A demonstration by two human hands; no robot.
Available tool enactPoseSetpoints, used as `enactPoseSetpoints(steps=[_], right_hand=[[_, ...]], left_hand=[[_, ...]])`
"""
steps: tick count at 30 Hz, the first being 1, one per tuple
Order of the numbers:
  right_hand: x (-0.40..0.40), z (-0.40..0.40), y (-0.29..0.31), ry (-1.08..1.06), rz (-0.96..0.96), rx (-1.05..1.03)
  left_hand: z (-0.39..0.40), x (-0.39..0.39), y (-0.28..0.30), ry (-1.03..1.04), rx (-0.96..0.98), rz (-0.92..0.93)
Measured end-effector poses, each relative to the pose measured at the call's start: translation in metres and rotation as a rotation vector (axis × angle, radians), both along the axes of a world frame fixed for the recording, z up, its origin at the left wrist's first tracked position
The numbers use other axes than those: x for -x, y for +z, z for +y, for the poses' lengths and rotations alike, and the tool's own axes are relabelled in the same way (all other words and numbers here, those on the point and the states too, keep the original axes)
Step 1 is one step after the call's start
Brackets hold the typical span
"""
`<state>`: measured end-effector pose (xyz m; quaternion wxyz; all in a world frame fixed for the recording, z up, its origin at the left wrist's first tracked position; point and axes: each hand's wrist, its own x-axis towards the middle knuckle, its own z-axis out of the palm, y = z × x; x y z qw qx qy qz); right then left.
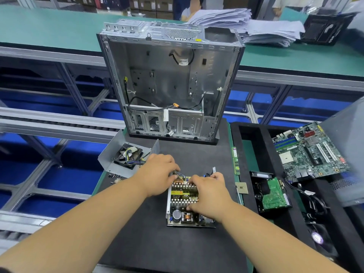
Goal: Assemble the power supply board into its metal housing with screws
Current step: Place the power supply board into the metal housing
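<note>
The power supply board [184,201] sits in its shallow metal housing [168,201] on the black mat [157,243] of the bench, near the front edge. The left hand [157,174] rests on the far left corner of the board, fingers curled over the copper coil and wire bundle. The right hand [206,196] lies over the board's right side, fingers bent onto the heat sink fins, thumb pressing near the capacitor; it grips no separate part.

The housing cover [118,156], a bent grey sheet, lies behind the left hand and contains a black fan [128,156] with coloured leads. Loose screws [115,176] lie just beside it. The open computer chassis [169,85] stands upright beyond the mat. To the right, a black foam tray [254,146] holds a motherboard [309,152] and a hard drive [272,194] in separate compartments. A memory module [235,160] and a processor [241,187] lie between mat and tray
</note>
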<state>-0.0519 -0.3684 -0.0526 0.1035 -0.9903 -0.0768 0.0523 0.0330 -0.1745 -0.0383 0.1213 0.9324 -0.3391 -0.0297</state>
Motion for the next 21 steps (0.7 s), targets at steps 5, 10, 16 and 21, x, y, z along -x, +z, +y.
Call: enactPoseSetpoints(steps=[5,10,16,21], right_hand=[[-0.0008,-0.0016,-0.0034,0.007,0.01,0.009],[-0.0007,-0.0026,-0.007,0.044,-0.017,0.023],[-0.0023,-0.004,-0.0089,0.051,-0.023,0.026],[-0.0024,-0.0045,-0.0066,0.05,0.02,0.028]], left_hand=[[-0.0019,-0.0016,-0.002,0.003,0.036,0.054],[-0.0009,-0.0015,-0.0023,0.011,0.055,0.081],[-0.0008,-0.0004,-0.0028,0.029,0.078,0.108],[-0.0007,0.0008,-0.0032,0.038,0.104,0.102]])
